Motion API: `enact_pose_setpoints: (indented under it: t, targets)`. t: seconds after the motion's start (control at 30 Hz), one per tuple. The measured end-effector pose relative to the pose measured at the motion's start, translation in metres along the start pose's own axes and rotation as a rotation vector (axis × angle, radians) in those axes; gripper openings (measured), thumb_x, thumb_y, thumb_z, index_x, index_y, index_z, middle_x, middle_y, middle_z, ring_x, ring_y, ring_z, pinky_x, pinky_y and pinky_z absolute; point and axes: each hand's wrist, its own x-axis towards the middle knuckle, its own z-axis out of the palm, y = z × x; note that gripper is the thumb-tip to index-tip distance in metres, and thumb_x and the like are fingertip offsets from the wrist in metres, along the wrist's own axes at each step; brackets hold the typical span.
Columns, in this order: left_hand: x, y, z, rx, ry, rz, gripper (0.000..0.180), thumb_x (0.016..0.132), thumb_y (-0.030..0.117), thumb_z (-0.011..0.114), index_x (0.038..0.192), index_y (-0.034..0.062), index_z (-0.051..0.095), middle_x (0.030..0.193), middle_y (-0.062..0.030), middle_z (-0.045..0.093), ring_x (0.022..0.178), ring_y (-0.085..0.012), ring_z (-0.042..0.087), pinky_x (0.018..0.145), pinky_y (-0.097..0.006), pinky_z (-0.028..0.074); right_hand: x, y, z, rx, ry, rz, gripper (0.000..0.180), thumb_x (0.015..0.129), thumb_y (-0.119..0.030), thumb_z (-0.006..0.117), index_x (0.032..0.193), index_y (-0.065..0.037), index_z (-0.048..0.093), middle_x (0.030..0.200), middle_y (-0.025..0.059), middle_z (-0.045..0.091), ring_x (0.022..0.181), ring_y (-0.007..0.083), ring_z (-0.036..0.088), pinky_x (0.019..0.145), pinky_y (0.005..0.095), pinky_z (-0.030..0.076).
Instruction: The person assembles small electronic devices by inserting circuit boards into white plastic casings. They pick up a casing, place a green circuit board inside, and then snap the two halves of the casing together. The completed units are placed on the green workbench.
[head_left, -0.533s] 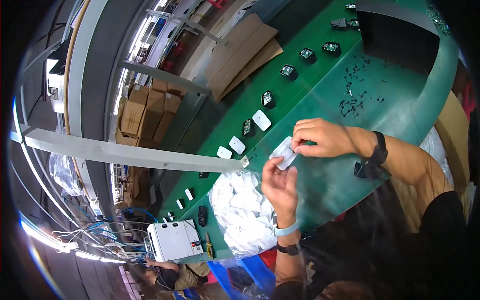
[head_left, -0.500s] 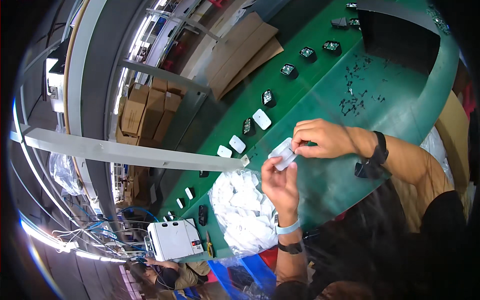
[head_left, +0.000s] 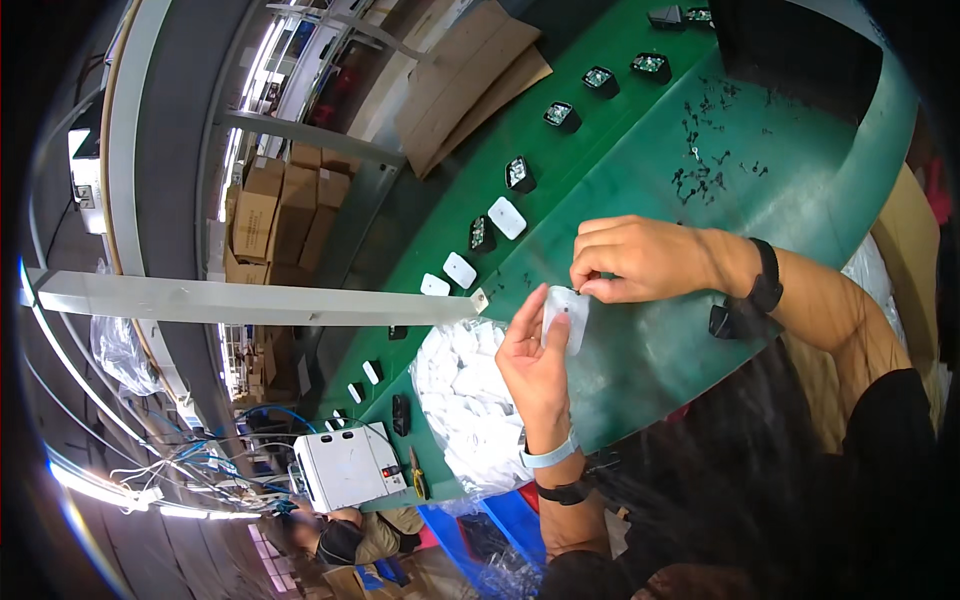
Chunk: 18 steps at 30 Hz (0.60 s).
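My left hand (head_left: 538, 372) grips a white plastic cover (head_left: 568, 330) between thumb and fingers, above the green table. The cover is a rounded rectangle with a small dark spot on its face. At its upper edge, my right hand (head_left: 628, 262) has thumb and index finger pinched together; what they hold there, if anything, is too small to make out. Left of my left hand lies a clear bag of white covers (head_left: 470, 400). Beyond my right hand, many small black parts (head_left: 705, 180) are scattered on the table.
Along the far green strip stand black housings (head_left: 563, 117) with circuit boards and some white covers (head_left: 508, 218). A metal bar (head_left: 250, 303) reaches in from the left. A white machine box (head_left: 350, 467) and pliers (head_left: 418, 478) lie beyond the bag. A black bin (head_left: 800, 55) stands far right.
The cover has turned from a slant to nearly upright, its flat face now in view. Both hands have shifted slightly left, and the right hand's pinch is at the cover's upper edge.
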Motion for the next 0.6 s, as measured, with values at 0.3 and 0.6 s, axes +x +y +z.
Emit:
enact_pose_setpoints:
  t: [0.3, 0.6]
  targets:
    - [0.005, 0.004, -0.012, -0.133, -0.090, -0.263, 0.031, 0.095, 0.002, 0.060, 0.124, -0.0080, 0.060, 0.109, -0.0127, 0.069, 0.096, -0.0153, 0.066, 0.086, -0.027, 0.052, -0.003, 0.000, 0.010, -0.209, -0.056, -0.170, 0.012, 0.084, -0.012, 0.069, 0.087, -0.004, 0.060, 0.082, 0.0055, 0.057, 0.080, 0.0237, 0.056, 0.065, 0.0357, 0.051]
    - [0.008, 0.004, -0.016, -0.181, -0.165, -0.339, 0.032, 0.098, 0.009, 0.058, 0.124, -0.0099, 0.061, 0.112, -0.0145, 0.069, 0.100, -0.0178, 0.066, 0.090, -0.030, 0.052, -0.004, -0.007, 0.010, -0.394, -0.135, -0.242, 0.010, 0.079, -0.010, 0.066, 0.083, -0.003, 0.061, 0.080, 0.0049, 0.057, 0.081, 0.0206, 0.056, 0.064, 0.0329, 0.053]
